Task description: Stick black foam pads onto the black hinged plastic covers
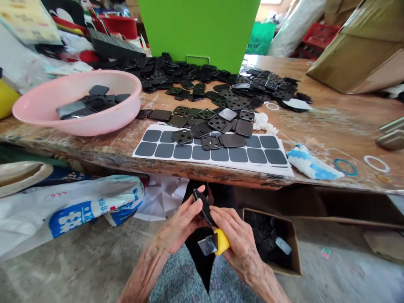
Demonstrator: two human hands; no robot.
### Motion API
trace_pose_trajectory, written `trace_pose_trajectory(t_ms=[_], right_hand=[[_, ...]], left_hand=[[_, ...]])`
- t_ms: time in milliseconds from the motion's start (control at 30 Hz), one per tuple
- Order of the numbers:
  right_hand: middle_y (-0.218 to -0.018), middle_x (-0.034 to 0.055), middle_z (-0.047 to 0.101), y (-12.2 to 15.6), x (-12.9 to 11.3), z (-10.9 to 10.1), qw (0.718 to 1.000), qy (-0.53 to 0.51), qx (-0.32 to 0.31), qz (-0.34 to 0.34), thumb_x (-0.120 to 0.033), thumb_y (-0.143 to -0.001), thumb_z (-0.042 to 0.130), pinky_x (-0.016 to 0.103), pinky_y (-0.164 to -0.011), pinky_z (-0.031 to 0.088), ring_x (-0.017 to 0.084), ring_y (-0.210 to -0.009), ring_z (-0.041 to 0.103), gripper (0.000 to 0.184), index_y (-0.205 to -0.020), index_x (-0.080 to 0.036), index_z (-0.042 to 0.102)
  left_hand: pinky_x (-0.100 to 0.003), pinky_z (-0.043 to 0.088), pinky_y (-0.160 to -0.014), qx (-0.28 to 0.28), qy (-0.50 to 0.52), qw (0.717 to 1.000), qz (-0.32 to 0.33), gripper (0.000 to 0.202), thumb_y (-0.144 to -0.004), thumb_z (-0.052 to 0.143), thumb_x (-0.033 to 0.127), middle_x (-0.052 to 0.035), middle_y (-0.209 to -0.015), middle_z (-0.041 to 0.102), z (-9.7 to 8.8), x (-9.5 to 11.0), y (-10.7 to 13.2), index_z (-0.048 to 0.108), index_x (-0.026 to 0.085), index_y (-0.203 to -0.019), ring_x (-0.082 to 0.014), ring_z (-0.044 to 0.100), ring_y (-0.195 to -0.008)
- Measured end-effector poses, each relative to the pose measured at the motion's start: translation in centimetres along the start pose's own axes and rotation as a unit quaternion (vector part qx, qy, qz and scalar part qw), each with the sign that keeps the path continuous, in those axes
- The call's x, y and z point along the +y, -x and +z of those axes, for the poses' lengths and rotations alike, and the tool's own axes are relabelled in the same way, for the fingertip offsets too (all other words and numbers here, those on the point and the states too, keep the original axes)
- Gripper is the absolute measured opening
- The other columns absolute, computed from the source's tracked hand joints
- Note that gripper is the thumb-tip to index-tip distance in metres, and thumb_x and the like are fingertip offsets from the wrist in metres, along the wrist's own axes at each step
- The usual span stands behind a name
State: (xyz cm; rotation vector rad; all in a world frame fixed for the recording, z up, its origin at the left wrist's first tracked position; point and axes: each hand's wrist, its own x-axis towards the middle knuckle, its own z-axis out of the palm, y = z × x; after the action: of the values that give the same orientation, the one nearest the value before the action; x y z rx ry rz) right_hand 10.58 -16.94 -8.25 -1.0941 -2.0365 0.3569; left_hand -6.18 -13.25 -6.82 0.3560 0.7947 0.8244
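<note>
My left hand (184,216) is closed around a thin black plastic piece (204,206), tilted on edge above my lap. My right hand (235,233) presses its fingertips on that piece's right side. Tucked in the same hand is a yellow-handled scraper (221,241) with a flat greyish blade pointing left; part of the handle is hidden by the palm. On the table edge ahead lie sheets of dark rounded-square stickers (210,155), with several black square pieces (232,140) on top, some with holes.
A pink basin (94,126) with black pieces stands at the left. Behind the sheets spreads a heap of black pieces (233,99) below a green panel (198,33). A blue-white cloth (312,162) lies right. An open carton (295,248) of black pieces sits on the floor.
</note>
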Motion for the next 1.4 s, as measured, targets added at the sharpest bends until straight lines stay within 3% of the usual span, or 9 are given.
trace_pose_trajectory(t_ms=[67, 167, 267, 433, 500, 633, 700, 1233, 1400], right_hand=[[-0.114, 0.0129, 0.068, -0.2, 0.0, -0.7, 0.999, -0.033, -0.002, 0.020, -0.009, -0.087, 0.044, 0.039, -0.080, 0.056, 0.025, -0.104, 0.063, 0.042, -0.125, -0.019, 0.057], [-0.075, 0.0029, 0.069, -0.9, 0.3, -1.9, 0.985, -0.072, 0.025, 0.156, -0.020, -0.089, 0.050, 0.024, -0.056, 0.052, 0.015, -0.064, 0.062, 0.017, -0.096, -0.019, 0.065], [-0.052, -0.0051, 0.053, -1.2, 0.7, -2.3, 0.959, -0.060, 0.055, 0.273, -0.032, -0.088, 0.057, 0.019, -0.040, 0.036, 0.008, -0.043, 0.045, 0.019, -0.076, -0.019, 0.062], [-0.055, -0.0043, 0.053, -1.1, 0.5, -2.0, 0.933, -0.118, 0.094, 0.328, -0.037, -0.083, 0.062, 0.021, -0.045, 0.036, 0.009, -0.047, 0.045, 0.020, -0.076, -0.019, 0.062], [-0.052, -0.0052, 0.052, -1.3, 0.5, -2.0, 0.884, -0.225, 0.109, 0.396, -0.041, -0.080, 0.067, 0.021, -0.044, 0.036, 0.009, -0.046, 0.044, 0.023, -0.078, -0.019, 0.061], [-0.055, -0.0016, 0.061, -1.7, 1.0, -2.2, 0.745, -0.448, 0.145, 0.473, -0.043, -0.069, 0.077, 0.022, -0.043, 0.036, 0.008, -0.042, 0.046, 0.034, -0.082, -0.019, 0.056], [-0.055, 0.0002, 0.064, -1.7, 1.3, -2.0, 0.713, -0.496, 0.146, 0.474, -0.041, -0.067, 0.078, 0.021, -0.043, 0.034, 0.007, -0.041, 0.045, 0.036, -0.082, -0.019, 0.055], [-0.061, 0.0003, 0.066, -0.5, 1.0, -0.4, 0.701, -0.501, 0.145, 0.486, -0.043, -0.070, 0.076, 0.019, -0.044, 0.031, 0.005, -0.040, 0.044, 0.036, -0.083, -0.018, 0.053], [-0.063, 0.0022, 0.068, -0.2, 1.1, 0.2, 0.686, -0.511, 0.148, 0.497, -0.041, -0.070, 0.077, 0.020, -0.043, 0.031, 0.005, -0.040, 0.044, 0.035, -0.082, -0.018, 0.054]], left_hand=[[-0.035, 0.049, -0.080, -0.002, -0.003, 1.000, -0.004, 0.064, -0.073, 0.075, 0.041, -0.0005, -0.088, 0.064, 0.0, -0.1, 0.1, 0.052, 0.027, -0.132, -0.0157, 0.061, -0.079], [-0.038, 0.052, -0.073, -0.044, -0.024, 0.998, -0.037, 0.037, -0.075, 0.069, 0.047, -0.0004, -0.070, 0.061, -0.4, -0.2, 0.1, 0.067, 0.018, -0.099, -0.0166, 0.061, -0.065], [-0.038, 0.052, -0.065, -0.067, -0.074, 0.993, -0.064, 0.047, -0.079, 0.056, 0.061, -0.0023, -0.060, 0.058, -0.9, -0.3, -0.1, 0.064, 0.014, -0.073, -0.0163, 0.057, -0.054], [-0.026, 0.049, -0.072, 0.074, -0.220, 0.970, 0.074, 0.037, -0.073, 0.074, 0.042, -0.0024, -0.084, 0.068, -0.9, -0.2, -0.2, 0.065, 0.018, -0.099, -0.0140, 0.062, -0.073], [-0.026, 0.049, -0.070, 0.083, -0.208, 0.972, 0.075, 0.034, -0.074, 0.074, 0.039, -0.0032, -0.079, 0.069, -1.0, -0.2, -0.2, 0.066, 0.016, -0.098, -0.0144, 0.064, -0.069], [-0.029, 0.050, -0.064, 0.011, -0.085, 0.995, 0.056, 0.030, -0.074, 0.073, 0.036, -0.0051, -0.068, 0.070, -1.7, -0.3, -0.3, 0.066, 0.013, -0.093, -0.0169, 0.065, -0.058], [-0.030, 0.050, -0.062, -0.012, -0.044, 0.997, 0.058, 0.028, -0.074, 0.074, 0.034, -0.0053, -0.063, 0.069, -2.0, -0.5, -0.5, 0.066, 0.013, -0.091, -0.0175, 0.064, -0.055], [-0.025, 0.047, -0.055, 0.035, -0.020, 0.998, 0.054, 0.024, -0.077, 0.071, 0.031, -0.0050, -0.062, 0.066, -2.6, -0.9, -1.4, 0.067, 0.011, -0.090, -0.0112, 0.056, -0.050], [-0.030, 0.051, -0.069, 0.012, 0.033, 0.994, 0.106, 0.033, -0.080, 0.067, 0.028, -0.0042, -0.081, 0.068, -1.9, -0.7, -1.4, 0.065, 0.016, -0.111, -0.0120, 0.059, -0.062]])
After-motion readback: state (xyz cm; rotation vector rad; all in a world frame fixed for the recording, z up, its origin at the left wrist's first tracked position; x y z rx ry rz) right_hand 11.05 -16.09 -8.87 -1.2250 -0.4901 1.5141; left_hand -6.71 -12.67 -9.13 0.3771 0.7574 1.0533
